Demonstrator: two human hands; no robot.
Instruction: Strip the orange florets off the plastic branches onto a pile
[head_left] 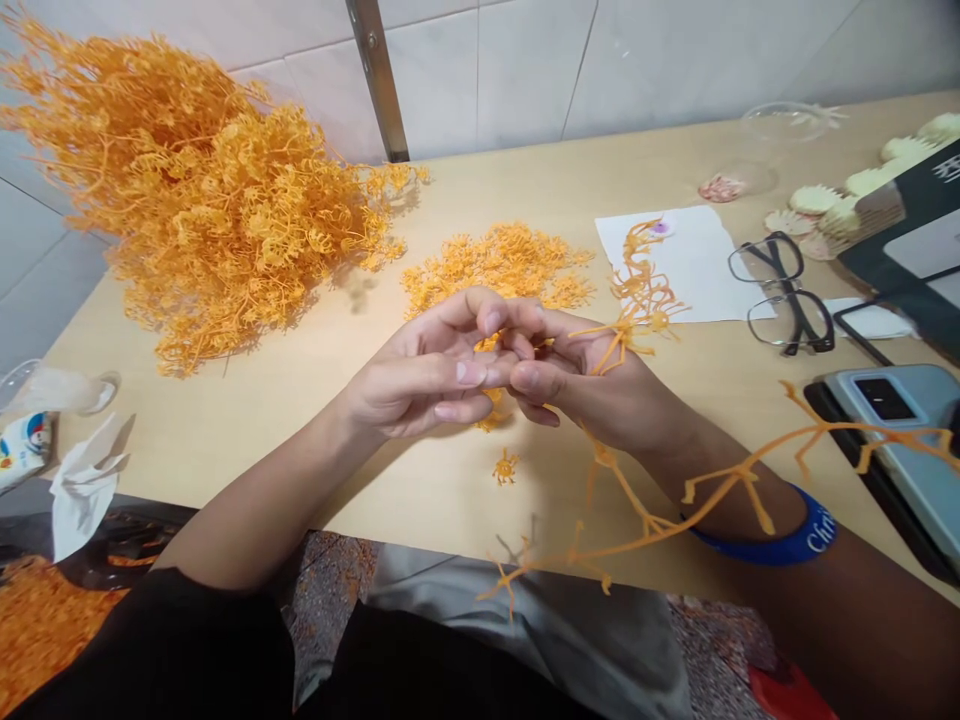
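Observation:
My right hand (pixel 600 385) is closed around an orange plastic flower branch (pixel 720 490). Bare forked stems of this branch hang below the palm and reach right over my wrist, while a tufted end sticks out above the thumb. My left hand (pixel 427 375) meets the right one at the fingertips, its fingers curled in a pinch. Bits of orange show between the fingers, but exactly what the left fingertips grip is hidden. On the table below lies one loose orange floret (pixel 505 467). Just behind my hands spreads a pile of orange florets (pixel 517 260).
A big bundle of orange plastic branches (pixel 225 190) fills the back left. At right are white paper (pixel 712 265), eyeglasses (pixel 787 290), a phone (pixel 892 410) and a dark bag (pixel 915 230). A crumpled tissue (pixel 86 490) hangs near the left table edge, above orange pieces (pixel 45 620).

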